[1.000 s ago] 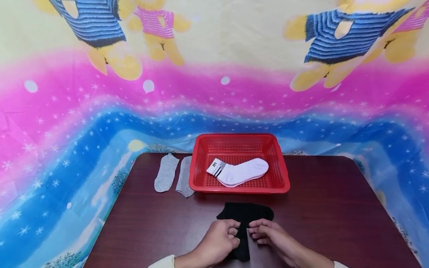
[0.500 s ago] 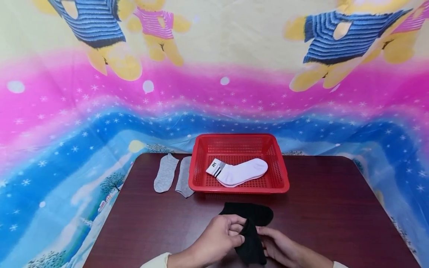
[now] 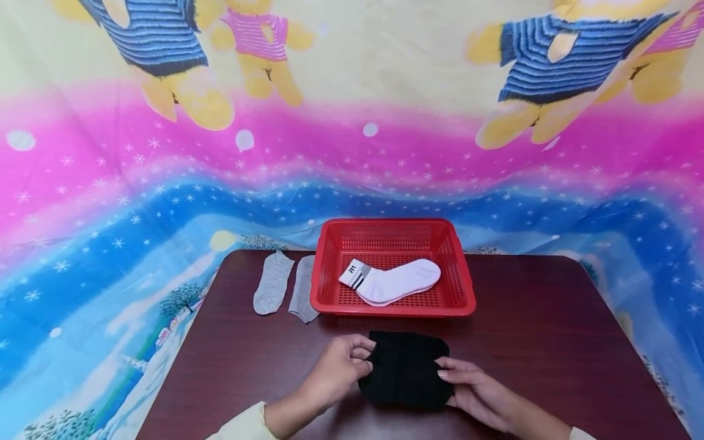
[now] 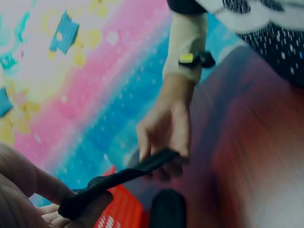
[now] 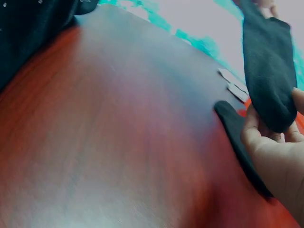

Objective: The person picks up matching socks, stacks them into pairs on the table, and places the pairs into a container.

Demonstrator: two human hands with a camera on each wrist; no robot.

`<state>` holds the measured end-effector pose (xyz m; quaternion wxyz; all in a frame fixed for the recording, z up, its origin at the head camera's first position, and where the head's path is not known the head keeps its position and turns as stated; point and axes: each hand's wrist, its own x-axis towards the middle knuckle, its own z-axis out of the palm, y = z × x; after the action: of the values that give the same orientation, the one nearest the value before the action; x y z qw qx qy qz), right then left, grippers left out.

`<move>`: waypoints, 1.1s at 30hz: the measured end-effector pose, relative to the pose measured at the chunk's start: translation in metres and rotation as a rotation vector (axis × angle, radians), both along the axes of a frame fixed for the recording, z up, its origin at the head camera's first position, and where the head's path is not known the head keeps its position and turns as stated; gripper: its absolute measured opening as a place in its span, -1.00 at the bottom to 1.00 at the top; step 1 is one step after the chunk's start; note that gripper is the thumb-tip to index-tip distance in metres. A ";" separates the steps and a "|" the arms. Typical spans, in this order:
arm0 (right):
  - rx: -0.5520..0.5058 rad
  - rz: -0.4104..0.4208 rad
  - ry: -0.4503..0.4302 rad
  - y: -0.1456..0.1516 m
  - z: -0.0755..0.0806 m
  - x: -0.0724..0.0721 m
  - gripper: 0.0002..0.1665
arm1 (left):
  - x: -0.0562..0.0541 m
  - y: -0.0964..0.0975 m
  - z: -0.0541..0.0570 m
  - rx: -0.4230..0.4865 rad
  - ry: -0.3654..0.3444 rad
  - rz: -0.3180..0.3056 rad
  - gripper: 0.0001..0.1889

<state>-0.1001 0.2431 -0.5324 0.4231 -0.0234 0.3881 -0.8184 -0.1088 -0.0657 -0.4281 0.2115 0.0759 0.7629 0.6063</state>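
A black sock [image 3: 406, 382] is stretched flat between both hands above the table. My left hand [image 3: 337, 371] pinches its cuff end on the left, and my right hand [image 3: 477, 392] holds the rounded toe end, as the right wrist view shows of this sock [image 5: 270, 71]. Seen edge-on in the left wrist view, the held sock [image 4: 121, 175] spans from one hand to the other. A second black sock [image 5: 237, 140] lies on the table beneath; in the head view the held one overlaps most of it.
Just beyond stands a red plastic basket [image 3: 466, 299] with white striped-cuff socks [image 3: 398, 284] inside. Left of it lie two grey socks, a light one [image 3: 273, 284] and a darker one [image 3: 302, 293] partly hidden by the basket. A printed cloth [image 3: 363, 159] hangs behind the brown table [image 3: 528, 318].
The nearer black sock has been lifted off the table and turned from lengthwise to crosswise. My left hand moved left and away from me, my right hand slightly right, spreading the sock between them.
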 end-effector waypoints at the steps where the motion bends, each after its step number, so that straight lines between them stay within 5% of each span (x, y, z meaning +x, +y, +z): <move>1: -0.005 0.006 0.014 0.003 0.000 -0.002 -0.68 | -0.002 -0.002 -0.003 0.001 -0.009 0.016 -0.71; 8: 0.100 -0.026 0.118 0.014 0.005 -0.008 -0.65 | -0.016 -0.007 -0.028 -0.044 0.004 0.074 -0.81; 13: 0.319 -0.091 0.183 0.016 0.008 -0.014 -0.69 | -0.024 -0.008 -0.047 -0.135 0.055 0.084 -0.88; 20: 0.555 -0.225 0.185 0.013 0.010 -0.028 -0.70 | -0.031 -0.004 -0.071 -0.123 0.080 0.126 -0.88; 33: 0.808 -0.365 0.253 0.004 0.005 -0.035 -0.71 | -0.039 0.007 -0.088 -0.132 0.027 0.224 -0.88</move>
<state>-0.1347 0.2469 -0.5277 0.1964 0.1124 0.7225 -0.6534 -0.1482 -0.0589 -0.5162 0.1369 -0.0156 0.8075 0.5735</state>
